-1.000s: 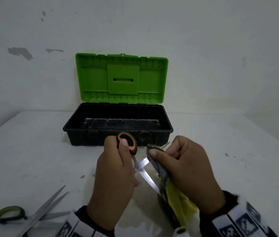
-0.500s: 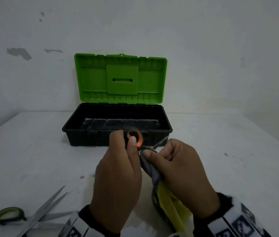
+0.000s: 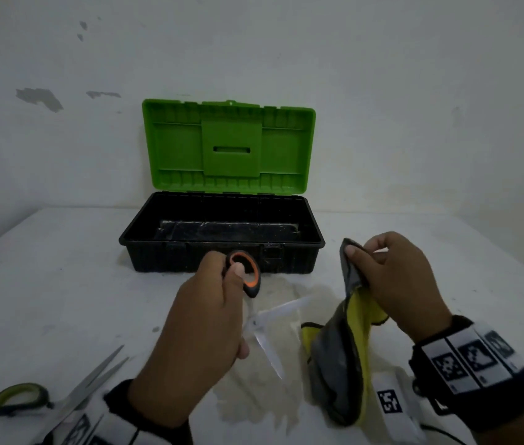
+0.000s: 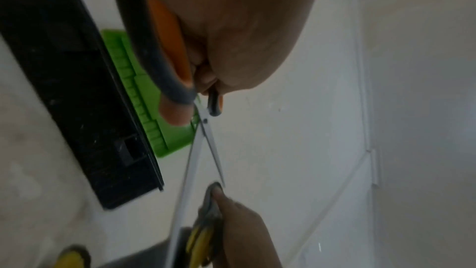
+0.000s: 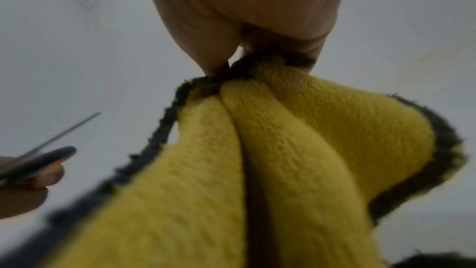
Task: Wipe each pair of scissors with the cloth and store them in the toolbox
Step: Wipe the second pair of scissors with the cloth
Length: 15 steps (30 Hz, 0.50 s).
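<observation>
Head view, left to right: green-handled scissors lie at the table's near left corner, blades spread, pointing up-right. The left hand grips orange-handled scissors, thumb through the upper loop, handle toward the toolbox, open blades splayed toward the person and rightward. The toolbox stands behind, green lid upright. Apart on the right, the right hand pinches a hanging yellow-grey cloth. Wristband markers carry no readable writing.
</observation>
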Motion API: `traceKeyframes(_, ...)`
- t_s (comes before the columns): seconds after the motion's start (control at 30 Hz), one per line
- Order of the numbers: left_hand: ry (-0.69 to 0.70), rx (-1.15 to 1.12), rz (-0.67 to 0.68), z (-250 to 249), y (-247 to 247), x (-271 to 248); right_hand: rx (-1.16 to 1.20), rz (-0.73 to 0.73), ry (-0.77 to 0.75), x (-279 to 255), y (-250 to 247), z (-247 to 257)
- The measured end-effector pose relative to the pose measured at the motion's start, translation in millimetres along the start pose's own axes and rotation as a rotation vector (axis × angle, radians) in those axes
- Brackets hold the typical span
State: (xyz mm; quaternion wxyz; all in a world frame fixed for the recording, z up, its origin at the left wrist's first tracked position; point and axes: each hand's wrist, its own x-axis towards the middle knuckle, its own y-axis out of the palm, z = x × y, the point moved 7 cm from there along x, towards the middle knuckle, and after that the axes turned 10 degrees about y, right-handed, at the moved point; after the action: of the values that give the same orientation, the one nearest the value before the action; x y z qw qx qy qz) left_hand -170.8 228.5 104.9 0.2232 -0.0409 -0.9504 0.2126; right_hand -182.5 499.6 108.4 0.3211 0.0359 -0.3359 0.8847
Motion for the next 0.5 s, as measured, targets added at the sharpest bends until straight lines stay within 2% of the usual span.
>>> traceKeyframes(0.1,-0.071,-0.031,0.114,5.3,19.5,-3.4,0.016,0.013,-0.091,-8.9,8.9,20.5)
traceKeyframes(0.2,-0.082,-0.027,0.139,8.0,32.4,-4.5,0.077,0.095,-0.263,-34.3,21.2,50.9)
traceKeyframes(0.33,-0.04,-0.061,0.115,5.7,31.2,-1.1,0.174,0.337,-0.446,-71.7,32.6,71.0)
traceKeyframes(0.43,-0.008,-0.057,0.061,5.5,22.5,3.8,0.279,0.546,-0.505,-90.3,34.8,69.7)
traceKeyframes(0.5,0.007,-0.05,0.051,6.1,20.6,5.5,0.359,0.595,-0.495,-92.2,30.5,65.2)
